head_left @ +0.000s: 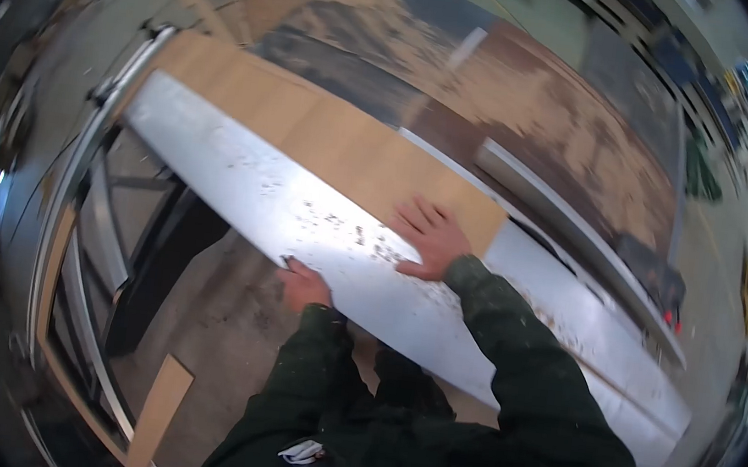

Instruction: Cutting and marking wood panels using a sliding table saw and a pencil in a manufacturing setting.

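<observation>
Wooden board (330,132) lies flat under right hand (433,240), fingers spread, pressing, grasping nothing. Left hand (303,285) curls on near edge of grey saw table (241,182), fingertips hidden underneath.

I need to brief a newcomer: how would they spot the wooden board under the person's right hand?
Find the long grey metal table speckled with sawdust. Along its far edge lies a light tan wooden board; the right hand presses flat on its near end. Unlike the small offcut leaning below, it is long and lies flat.
</observation>
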Available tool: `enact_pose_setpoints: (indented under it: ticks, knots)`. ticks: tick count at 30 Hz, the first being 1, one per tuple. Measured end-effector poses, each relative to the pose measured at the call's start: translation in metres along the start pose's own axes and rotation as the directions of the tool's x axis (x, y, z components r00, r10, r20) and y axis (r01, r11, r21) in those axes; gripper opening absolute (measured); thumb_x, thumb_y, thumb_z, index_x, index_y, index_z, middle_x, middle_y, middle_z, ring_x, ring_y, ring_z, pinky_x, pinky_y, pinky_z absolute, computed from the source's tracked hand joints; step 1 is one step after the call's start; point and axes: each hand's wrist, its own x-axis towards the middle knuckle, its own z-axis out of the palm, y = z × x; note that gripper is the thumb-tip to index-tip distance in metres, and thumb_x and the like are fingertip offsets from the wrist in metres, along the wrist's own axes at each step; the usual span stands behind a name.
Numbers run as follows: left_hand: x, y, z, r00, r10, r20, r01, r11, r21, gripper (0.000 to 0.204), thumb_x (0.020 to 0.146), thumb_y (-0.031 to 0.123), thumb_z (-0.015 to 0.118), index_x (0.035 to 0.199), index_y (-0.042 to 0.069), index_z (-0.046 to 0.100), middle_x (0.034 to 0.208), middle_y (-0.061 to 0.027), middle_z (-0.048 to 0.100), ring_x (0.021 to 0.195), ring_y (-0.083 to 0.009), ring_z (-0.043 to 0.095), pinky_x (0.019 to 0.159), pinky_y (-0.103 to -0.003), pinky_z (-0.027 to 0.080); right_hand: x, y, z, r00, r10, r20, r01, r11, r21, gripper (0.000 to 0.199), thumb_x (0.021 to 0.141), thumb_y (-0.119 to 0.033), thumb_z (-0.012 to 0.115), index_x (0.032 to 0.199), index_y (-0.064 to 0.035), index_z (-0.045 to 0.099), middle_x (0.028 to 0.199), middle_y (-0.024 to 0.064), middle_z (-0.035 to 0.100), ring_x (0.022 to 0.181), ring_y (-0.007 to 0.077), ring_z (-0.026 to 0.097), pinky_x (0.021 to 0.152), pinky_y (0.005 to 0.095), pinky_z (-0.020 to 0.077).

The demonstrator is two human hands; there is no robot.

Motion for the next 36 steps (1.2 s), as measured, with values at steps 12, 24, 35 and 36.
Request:
enact_pose_setpoints:
  ticks: [12,24,35,36]
  knots:
    - [-0.061,-0.003,0.064,0.999,-0.024,0.049,0.03,0.991,-0.13,0.038,0.106,0.042,0.045,0.107,0.004,0.046,0.083,-0.0273,0.07,0.076,-0.0523,0.066,0.069,-0.062,0.05,0.039,0.079,0.0,0.791,0.609,0.055,-0.608,0.793,-0.043,0.108,0.069,-0.065,0.078,0.158,-0.0192,0.037,0.156,0.0189,0.042,0.144,0.0407,0.034,0.114,0.0561,0.0236]
    - [-0.064,-0.018,0.076,0.935,0.172,0.31,0.038,0.822,-0.568,0.05,0.092,0.053,0.071,0.086,0.004,0.066,0.074,-0.0136,0.066,0.06,-0.0253,0.059,0.064,-0.041,0.052,-0.004,0.026,0.021,0.813,0.579,0.063,-0.581,0.814,0.015,0.117,0.069,-0.055,0.085,0.161,-0.0112,0.028,0.135,0.0243,0.056,0.126,0.0415,0.05,0.106,0.057,0.0345]
    - [-0.127,-0.065,0.024,0.49,0.165,0.856,0.581,0.67,-0.461,0.032,0.096,0.039,0.074,0.093,0.009,0.061,0.066,0.0002,0.058,0.04,-0.0079,0.038,0.038,-0.027,0.027,-0.081,-0.041,0.026,0.768,0.627,0.128,-0.635,0.772,0.032,0.097,0.074,-0.054,0.08,0.149,-0.0047,0.043,0.126,0.0237,0.057,0.116,0.0438,0.056,0.094,0.0535,0.0501]
    - [-0.13,-0.067,0.025,0.493,0.161,0.855,0.582,0.669,-0.462,0.032,0.096,0.039,0.074,0.093,0.009,0.061,0.066,0.0002,0.058,0.04,-0.0079,0.038,0.038,-0.027,0.027,-0.088,-0.041,0.027,0.764,0.623,0.167,-0.638,0.769,0.048,0.09,0.075,-0.053,0.08,0.142,-0.0022,0.049,0.129,0.0236,0.056,0.116,0.0433,0.056,0.094,0.0526,0.0508]
